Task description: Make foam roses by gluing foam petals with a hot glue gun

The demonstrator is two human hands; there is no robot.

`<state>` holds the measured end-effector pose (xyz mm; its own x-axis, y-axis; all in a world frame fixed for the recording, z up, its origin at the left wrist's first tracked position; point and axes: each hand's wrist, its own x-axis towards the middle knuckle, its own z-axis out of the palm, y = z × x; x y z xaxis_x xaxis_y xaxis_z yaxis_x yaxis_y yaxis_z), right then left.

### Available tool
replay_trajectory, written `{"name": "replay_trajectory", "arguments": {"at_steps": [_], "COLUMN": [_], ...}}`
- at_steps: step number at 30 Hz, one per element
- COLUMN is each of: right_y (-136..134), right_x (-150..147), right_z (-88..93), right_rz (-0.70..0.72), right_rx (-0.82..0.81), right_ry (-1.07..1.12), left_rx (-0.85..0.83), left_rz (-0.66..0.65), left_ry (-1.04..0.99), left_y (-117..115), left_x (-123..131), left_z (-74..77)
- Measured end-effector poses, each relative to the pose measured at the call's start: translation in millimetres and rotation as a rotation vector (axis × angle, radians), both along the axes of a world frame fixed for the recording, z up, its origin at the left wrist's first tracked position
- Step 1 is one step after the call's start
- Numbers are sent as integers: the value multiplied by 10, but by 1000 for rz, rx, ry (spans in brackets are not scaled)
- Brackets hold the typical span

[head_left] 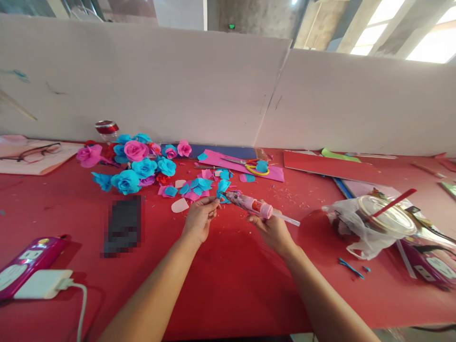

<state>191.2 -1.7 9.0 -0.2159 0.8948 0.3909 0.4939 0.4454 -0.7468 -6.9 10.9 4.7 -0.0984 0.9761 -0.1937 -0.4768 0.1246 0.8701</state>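
Between its fingertips my left hand (202, 216) pinches a blue paper petal (223, 186). My right hand (276, 232) is wrapped round a pink glue gun (249, 203), with a clear glue stick (288, 219) poking out of its back end. The gun's nozzle points left and meets the blue petal; whether glue is coming out is too small to tell. Just beyond my left hand lie loose blue and pink petals (201, 185) and a pale petal (180, 205). A bunch of blue, pink and red paper flowers (137, 164) sits further left.
Behind the petals, yellow-handled scissors (258, 169) lie on pink paper (213, 159). At right stands a lidded cup (386, 216) in a plastic bag, beside a power strip (432, 263). Another power strip (33, 259) with a white charger (42, 284) is at left, near a blurred dark object (123, 225).
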Motion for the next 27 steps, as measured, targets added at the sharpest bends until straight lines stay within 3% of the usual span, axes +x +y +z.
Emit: {"name": "replay_trajectory", "arguments": {"at_steps": [5, 10, 14, 27], "right_y": [-21, -18, -17, -26], "right_x": [-7, 24, 32, -2], "right_z": [35, 55, 51, 67], "right_rz": [6, -48, -6, 17], "right_rx": [14, -14, -2, 41], "right_ry": [34, 157, 142, 52], "left_rx": [1, -52, -105, -77], "left_rz": [35, -24, -80, -179], "left_ry": [194, -104, -310, -434], "left_y": [-33, -4, 7, -11], "left_x": [29, -14, -55, -63], "left_z": [17, 30, 52, 45]}}
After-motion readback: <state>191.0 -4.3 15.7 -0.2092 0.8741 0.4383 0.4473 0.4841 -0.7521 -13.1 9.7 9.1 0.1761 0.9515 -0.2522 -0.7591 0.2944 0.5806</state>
